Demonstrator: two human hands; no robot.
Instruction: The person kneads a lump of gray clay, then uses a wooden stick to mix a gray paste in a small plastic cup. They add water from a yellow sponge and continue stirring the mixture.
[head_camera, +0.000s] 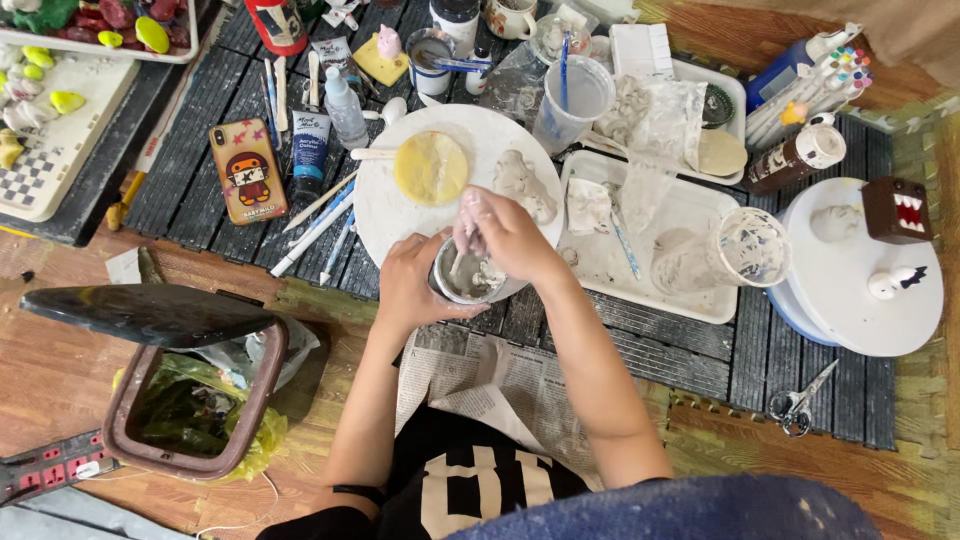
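My left hand (412, 285) grips a small metal cup (462, 283) smeared inside with grey-white paste, holding it by its left side. My right hand (507, 232) is over the cup, its paste-covered fingers closed on a thin stirring stick (462, 262) that dips into the cup. Just beyond the cup lies a round white board (385, 215) carrying a flat yellow disc (431, 168) and a grey clay lump (522, 185).
A white tray (690, 305) with a paste-coated plastic cup (735, 250) lies to the right, then a white turntable (860, 320) with small figures. Phone (247, 170), tube and brushes (320, 225) lie left. An open bin (190, 400) stands lower left. Scissors (800, 400) lie lower right.
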